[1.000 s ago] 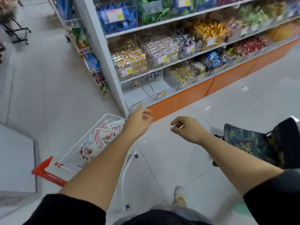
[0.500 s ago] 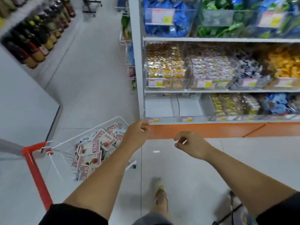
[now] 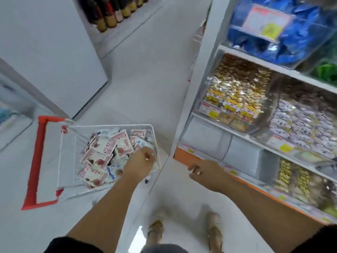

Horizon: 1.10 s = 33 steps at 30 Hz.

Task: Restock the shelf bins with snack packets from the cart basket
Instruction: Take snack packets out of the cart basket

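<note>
The long axis of the cart basket [image 3: 109,125] runs from its red handle [image 3: 39,152] toward the shelf [image 3: 196,92], with snack packets [image 3: 107,148] heaped at the shelf-side end. There the left hand [image 3: 142,163] curls its fingers, on what I cannot tell. The right hand [image 3: 206,172], loosely curled, holds nothing.

- The cart basket [image 3: 152,129] reads to me as thin white-coated wire, with a smooth red plastic handle [image 3: 34,161].
- Its snack packets [image 3: 104,148] look like glossy printed film, crinkled.
- I see clear, hard plastic shelf bins [image 3: 200,137].
- The floor [image 3: 138,70] is smooth pale tile with a slight sheen.
</note>
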Available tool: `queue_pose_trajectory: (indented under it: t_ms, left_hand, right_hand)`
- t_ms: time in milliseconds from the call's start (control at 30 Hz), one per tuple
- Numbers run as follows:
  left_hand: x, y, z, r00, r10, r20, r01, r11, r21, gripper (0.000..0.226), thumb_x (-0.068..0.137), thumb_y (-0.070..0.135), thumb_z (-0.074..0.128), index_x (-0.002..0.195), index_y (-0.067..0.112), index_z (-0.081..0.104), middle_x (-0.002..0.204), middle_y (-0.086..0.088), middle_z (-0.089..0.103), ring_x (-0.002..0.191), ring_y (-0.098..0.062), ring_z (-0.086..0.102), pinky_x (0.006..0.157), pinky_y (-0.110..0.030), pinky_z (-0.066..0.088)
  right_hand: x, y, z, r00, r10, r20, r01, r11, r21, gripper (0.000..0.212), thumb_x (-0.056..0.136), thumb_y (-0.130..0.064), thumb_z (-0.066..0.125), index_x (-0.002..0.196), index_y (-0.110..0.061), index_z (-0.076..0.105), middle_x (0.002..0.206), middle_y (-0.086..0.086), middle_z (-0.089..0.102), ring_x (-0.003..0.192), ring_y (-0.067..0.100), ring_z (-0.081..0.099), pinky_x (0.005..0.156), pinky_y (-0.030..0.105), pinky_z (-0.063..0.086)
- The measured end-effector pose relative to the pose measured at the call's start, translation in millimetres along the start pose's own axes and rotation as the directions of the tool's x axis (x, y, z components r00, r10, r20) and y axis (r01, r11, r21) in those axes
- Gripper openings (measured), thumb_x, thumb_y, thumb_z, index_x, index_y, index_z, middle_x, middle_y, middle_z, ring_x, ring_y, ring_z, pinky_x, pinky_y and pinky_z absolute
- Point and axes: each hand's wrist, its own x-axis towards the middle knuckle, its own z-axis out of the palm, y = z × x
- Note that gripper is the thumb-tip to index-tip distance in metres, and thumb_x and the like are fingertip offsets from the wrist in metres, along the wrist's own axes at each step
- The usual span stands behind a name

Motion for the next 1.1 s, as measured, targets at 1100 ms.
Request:
queue_pose_trajectory:
  t_ms: [1100]
  left_hand:
    - [2,-138,177,0.859,0.028,-0.511,0.241,0.859,0.452,0.025,0.095,0.032,0.061,0.118,0.038,0.065,0.11,0.01,0.067,0.108,-0.025,0.054,0.102,-0.041,0.031]
  right_hand:
    - [182,85,169,0.788,-0.606,0.11,0.612,0.751,-0.246,0.026,0.098,-0.013,0.057,0.117,-0.021,0.072,0.108,0.0,0.074,0.098,0.022,0.066,0.078,0.032,0.051]
